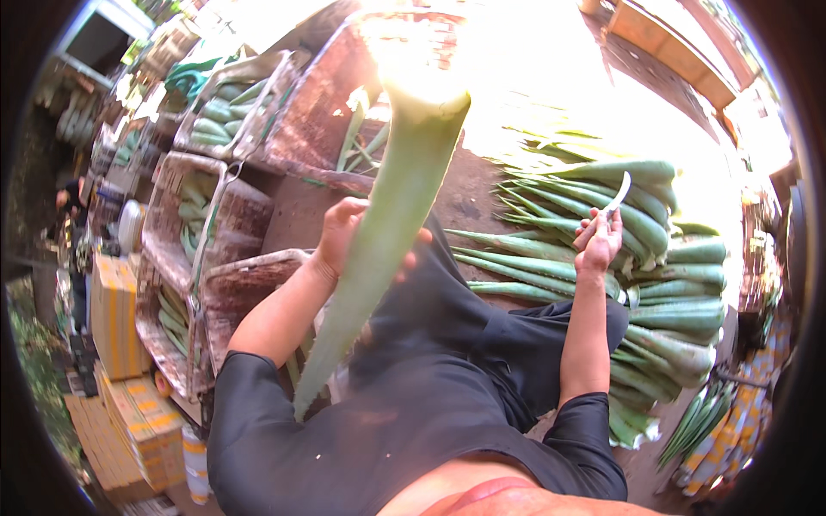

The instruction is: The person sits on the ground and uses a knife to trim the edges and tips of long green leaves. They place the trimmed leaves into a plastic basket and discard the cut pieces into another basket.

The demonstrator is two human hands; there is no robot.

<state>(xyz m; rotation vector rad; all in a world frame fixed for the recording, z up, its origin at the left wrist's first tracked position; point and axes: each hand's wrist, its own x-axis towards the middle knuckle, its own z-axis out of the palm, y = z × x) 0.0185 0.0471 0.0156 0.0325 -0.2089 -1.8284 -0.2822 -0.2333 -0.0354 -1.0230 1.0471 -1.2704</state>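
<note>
My left hand (340, 236) is closed round a large pale-green aloe leaf (383, 206), held upright with its broad cut end at the top in glare and its spiny tip near my left side. Part of that hand is hidden behind the leaf. My right hand (598, 245) grips a small knife with a pale curved blade (617, 193), raised on my right. Beside and under the knife lie bundles of aloe leaves (675, 318) on the ground, their thick ends pointing right.
Weathered crates (172, 241) holding leaves stand on the left and at the back. Taped cardboard boxes (120, 314) are stacked at far left, near a partly visible person (70, 198). A smaller leaf bunch (697, 421) lies at lower right. Strong sunlight washes out the back.
</note>
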